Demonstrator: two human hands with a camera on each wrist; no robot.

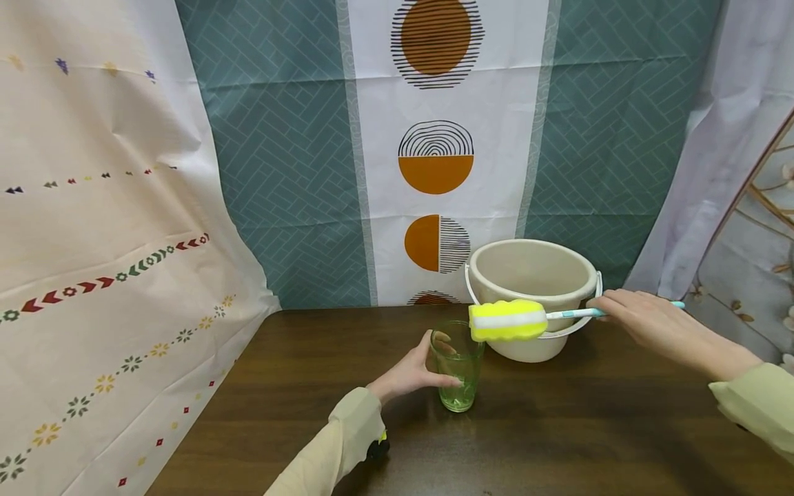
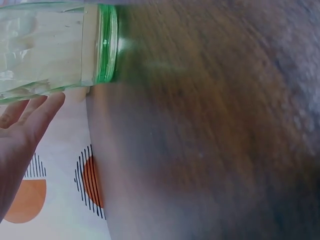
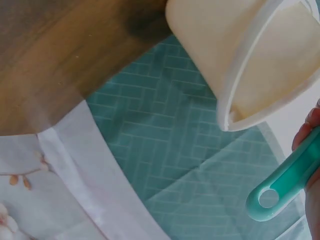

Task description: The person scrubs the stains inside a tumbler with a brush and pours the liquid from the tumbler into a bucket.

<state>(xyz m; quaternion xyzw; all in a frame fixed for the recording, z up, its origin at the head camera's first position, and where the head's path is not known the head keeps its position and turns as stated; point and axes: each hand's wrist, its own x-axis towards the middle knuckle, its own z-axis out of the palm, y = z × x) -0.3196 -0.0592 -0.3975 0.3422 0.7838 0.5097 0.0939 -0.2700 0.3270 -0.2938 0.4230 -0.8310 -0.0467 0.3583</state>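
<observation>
A green see-through drinking glass (image 1: 457, 386) stands upright on the wooden table, tilted little if at all. My left hand (image 1: 417, 372) grips it from the left, thumb across the front and fingers showing through the far side. In the left wrist view the glass (image 2: 45, 50) shows its thick base, with fingertips (image 2: 54, 104) against its wall. My right hand (image 1: 657, 324) holds a bottle brush by its white and teal handle (image 1: 577, 313). Its yellow and white sponge head (image 1: 509, 320) points left, just beside and above the glass rim. The handle's holed teal end (image 3: 260, 202) sticks out behind the right hand.
A cream bucket (image 1: 527, 351) with a white carrying handle stands at the back right, partly behind the brush. Behind the table (image 1: 260, 413) hangs a green and white patterned cloth (image 1: 291, 172). Other patterned cloths hang at the left (image 1: 124, 275) and right.
</observation>
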